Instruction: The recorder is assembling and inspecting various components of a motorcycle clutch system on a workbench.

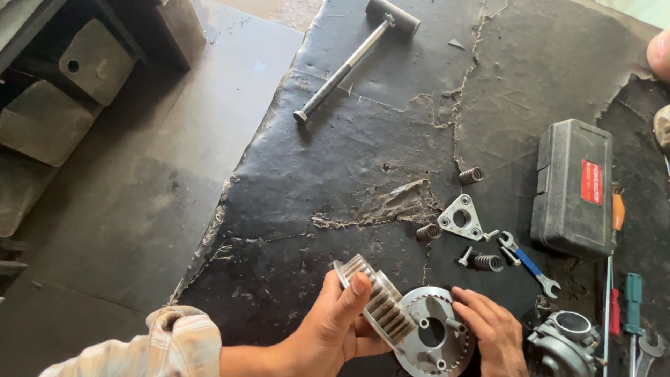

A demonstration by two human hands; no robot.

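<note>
**Clutch pack held over pressure plate, alignment check**

Left hand [335, 328] has its grip clenched around a ribbed clutch hub with stacked plates [373, 300], held tilted just above the mat. Right hand [492, 331] rests fingers-down on the round pressure plate [434, 335], which lies flat beside the hub and touches it; that grip presses on the plate and wraps nothing.

Judgement: seat well by keeping the stack square, the plate's posts lined with the hub's holes, and the plates unsplayed.

Nearby: three coil springs [471, 175], triangular bracket [460, 218], blue-handled spanner [528, 264], grey tool case [574, 187], hammer [356, 56].
</note>
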